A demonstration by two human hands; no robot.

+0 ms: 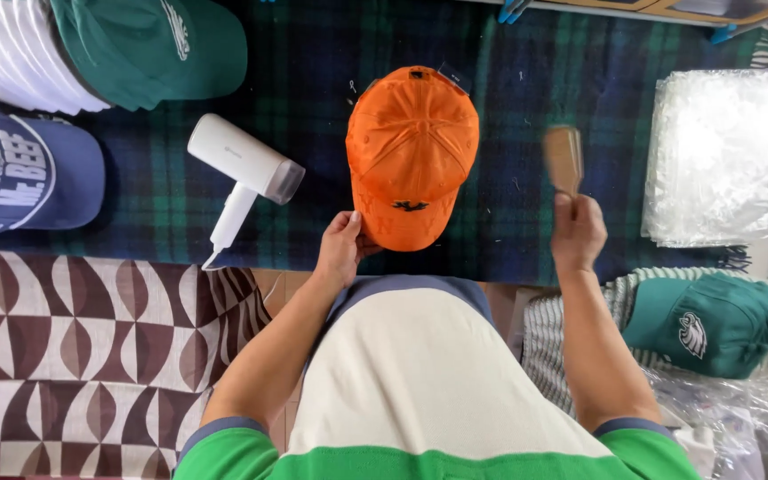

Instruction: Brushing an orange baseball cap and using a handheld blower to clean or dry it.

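Note:
An orange cap point(412, 147) lies on a dark green and blue plaid cloth point(322, 71), its brim pointing toward me. My left hand point(341, 248) grips the left edge of the brim. To the right of the cap, my right hand point(577, 229) holds up a small wooden brush point(564, 159), which is blurred by motion and does not touch the cap.
A white hand-held steamer point(240, 174) lies left of the cap. Green caps point(148, 44) and a blue cap point(24, 169) sit at the far left, another green cap point(704, 322) at the right. A stack of clear plastic bags point(726, 156) lies at the right.

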